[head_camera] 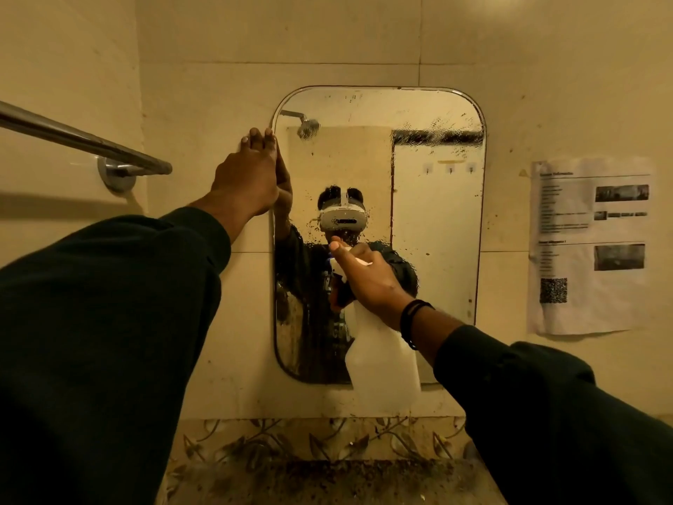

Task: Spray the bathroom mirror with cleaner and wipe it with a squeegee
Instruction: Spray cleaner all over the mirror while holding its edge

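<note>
A rounded rectangular mirror [437, 198] hangs on the tiled wall, speckled with droplets across its top right and middle. My right hand [368, 282] grips the trigger head of a white spray bottle [382, 362], held close in front of the mirror's lower middle with the nozzle pointing at the glass. My left hand [251, 173] rests flat against the mirror's left edge, fingers extended upward on the wall and frame. No squeegee is in view.
A metal towel bar [83, 140] juts from the left wall. A printed paper sheet [590, 246] is stuck on the wall right of the mirror. A floral tile border [291, 439] runs below, above a dark speckled ledge [327, 482].
</note>
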`<state>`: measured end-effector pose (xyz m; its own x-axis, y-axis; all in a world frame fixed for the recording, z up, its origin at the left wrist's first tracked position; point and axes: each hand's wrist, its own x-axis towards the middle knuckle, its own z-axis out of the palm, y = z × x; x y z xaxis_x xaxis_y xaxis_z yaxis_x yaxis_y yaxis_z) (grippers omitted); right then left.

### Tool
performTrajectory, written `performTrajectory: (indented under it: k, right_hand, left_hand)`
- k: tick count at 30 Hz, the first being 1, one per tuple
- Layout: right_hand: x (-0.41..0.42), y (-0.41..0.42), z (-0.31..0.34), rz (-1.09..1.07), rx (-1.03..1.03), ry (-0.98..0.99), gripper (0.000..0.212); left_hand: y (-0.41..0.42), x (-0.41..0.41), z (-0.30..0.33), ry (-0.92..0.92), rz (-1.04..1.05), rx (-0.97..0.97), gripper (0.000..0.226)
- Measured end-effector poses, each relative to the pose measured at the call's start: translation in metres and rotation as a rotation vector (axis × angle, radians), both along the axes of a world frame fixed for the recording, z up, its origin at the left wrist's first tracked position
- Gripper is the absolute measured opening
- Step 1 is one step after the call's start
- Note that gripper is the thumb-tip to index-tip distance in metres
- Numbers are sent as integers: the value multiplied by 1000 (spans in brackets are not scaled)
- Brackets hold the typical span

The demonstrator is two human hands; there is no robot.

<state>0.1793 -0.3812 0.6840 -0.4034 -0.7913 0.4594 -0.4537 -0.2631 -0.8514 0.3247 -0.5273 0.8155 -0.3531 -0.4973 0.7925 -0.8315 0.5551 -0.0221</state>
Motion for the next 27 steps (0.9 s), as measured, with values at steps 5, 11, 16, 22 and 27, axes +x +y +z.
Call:
performTrajectory:
  k: [5,11,16,22,27]
  right_hand:
    - [5,-7,-14,-62,-27,53,37]
    - [-1,-6,-25,-106,-90,181,22]
    - [-12,6,-32,-92,-167,-57,25]
    - [-21,16,-27,-153,-88,-35,56]
    - [-37,23,-25,-165,-196,-83,57]
  left_hand:
    - [-6,-1,0,-2,1,-8,90]
    - [-7,0,0,3,-6,-25,90]
    - [-7,0,-1,3,-8,-32,91]
    - [-3,0,-2,11,1,-36,87]
    - [-3,0,-1,1,-8,-24,92]
